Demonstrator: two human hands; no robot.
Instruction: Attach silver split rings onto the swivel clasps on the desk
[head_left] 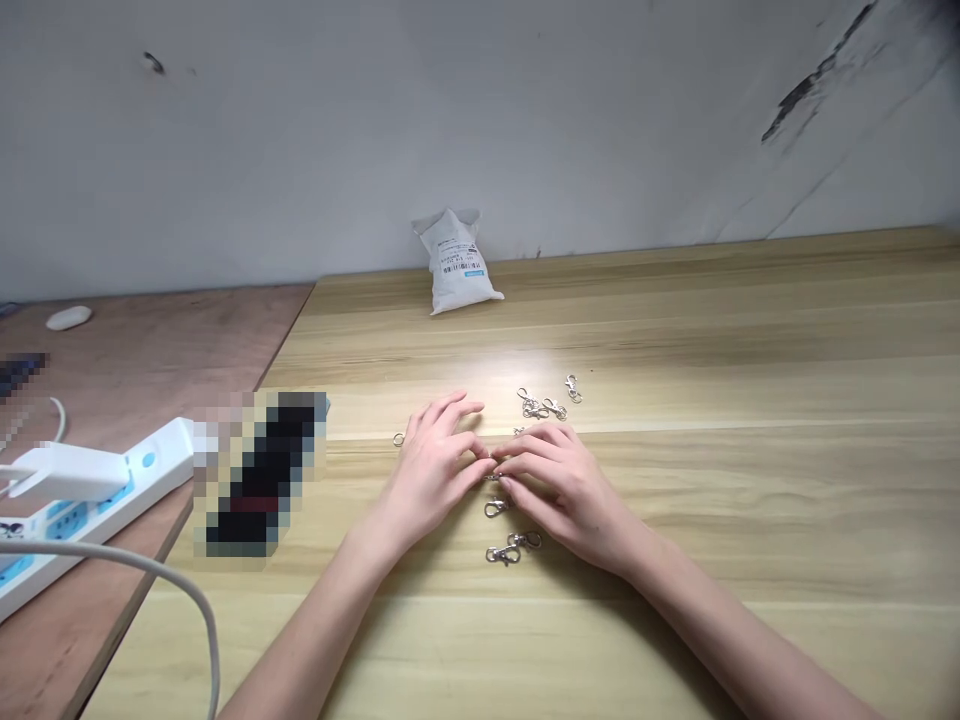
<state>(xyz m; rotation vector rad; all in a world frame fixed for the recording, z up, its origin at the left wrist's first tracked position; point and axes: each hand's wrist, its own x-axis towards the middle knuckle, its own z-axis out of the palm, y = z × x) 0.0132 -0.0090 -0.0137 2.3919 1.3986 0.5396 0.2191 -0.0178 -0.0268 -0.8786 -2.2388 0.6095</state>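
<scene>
Lobster clasps (502,553) run toward me from between my curled left hand (431,470) and right hand (566,490), which meet; any grip is unclear.

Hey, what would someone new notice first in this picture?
The left hand and right hand catch the eye at the centre of the light wooden table, fingertips close together among small silver swivel clasps. Behind them, a white barcoded packet stands by the wall. A white power strip lies at far left.
</scene>
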